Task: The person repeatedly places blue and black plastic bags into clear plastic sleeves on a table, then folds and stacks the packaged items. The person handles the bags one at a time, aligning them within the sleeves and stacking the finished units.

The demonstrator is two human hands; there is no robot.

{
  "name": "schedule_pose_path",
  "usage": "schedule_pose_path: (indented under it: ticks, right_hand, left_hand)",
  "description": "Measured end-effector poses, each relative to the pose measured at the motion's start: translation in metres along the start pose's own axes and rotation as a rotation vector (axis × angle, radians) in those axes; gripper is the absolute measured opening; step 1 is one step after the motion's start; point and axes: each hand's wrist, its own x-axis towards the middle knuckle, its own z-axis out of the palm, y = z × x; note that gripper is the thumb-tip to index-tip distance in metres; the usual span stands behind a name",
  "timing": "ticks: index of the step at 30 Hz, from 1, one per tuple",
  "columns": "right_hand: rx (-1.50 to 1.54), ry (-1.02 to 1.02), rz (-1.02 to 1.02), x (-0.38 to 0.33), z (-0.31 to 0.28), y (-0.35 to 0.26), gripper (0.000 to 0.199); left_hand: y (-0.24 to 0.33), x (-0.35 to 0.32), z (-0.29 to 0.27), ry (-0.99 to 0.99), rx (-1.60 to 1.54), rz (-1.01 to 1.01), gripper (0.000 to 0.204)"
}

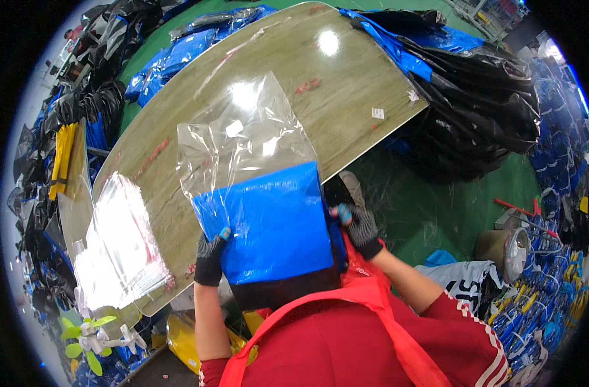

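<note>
Gloved, both hands grip a folded blue-and-black item [272, 232] by its sides: left hand [210, 258], right hand [361, 230]. Half sheathed in a clear plastic bag [246, 138], its long axis runs away from the person over the wooden table [346, 90]; glossy blue above, black below.

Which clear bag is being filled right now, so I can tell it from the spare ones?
On the wooden table, near its front edge, it is the clear bag standing between both gloved hands. Unlike the flat stack of empty bags to the left, it holds a folded blue item.
</note>
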Motion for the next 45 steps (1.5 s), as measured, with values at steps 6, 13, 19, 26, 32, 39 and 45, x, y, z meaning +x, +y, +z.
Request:
schedule_pose_path:
  ticks: [6, 13, 19, 26, 32, 39, 45]
  right_hand:
    - [0.354, -0.535, 0.296, 0.009, -0.017, -0.071, 0.087]
    - [-0.066, -0.555, 0.410, -0.018, -0.044, -0.010, 0.057]
    - [-0.170, -0.702, 0.301, 0.042, -0.066, 0.018, 0.052]
    - [0.047, -0.310, 0.194, 0.028, -0.018, -0.028, 0.054]
    - [0.238, -0.696, 0.576, -0.074, -0.067, -0.011, 0.082]
    - [0.442, -0.404, 0.396, 0.050, -0.052, 0.031, 0.057]
    - [0.289, -0.330, 0.378, -0.014, -0.025, 0.009, 0.103]
  left_hand:
    - [-0.011, -0.052, 0.022, -0.046, 0.000, 0.146, 0.070]
    - [-0.078, -0.091, 0.026, -0.093, -0.098, -0.163, 0.074]
    - [-0.046, -0.025, -0.022, -0.086, -0.505, -0.183, 0.043]
    - [-0.043, -0.015, 0.019, 0.008, 0.035, -0.032, 0.065]
    - [-0.117, -0.113, 0.010, -0.281, 0.287, 0.197, 0.098]
    - [-0.029, 0.005, 0.004, 0.135, -0.121, 0.434, 0.046]
    - [-0.041, -0.052, 0.038, -0.099, 0.336, 0.016, 0.074]
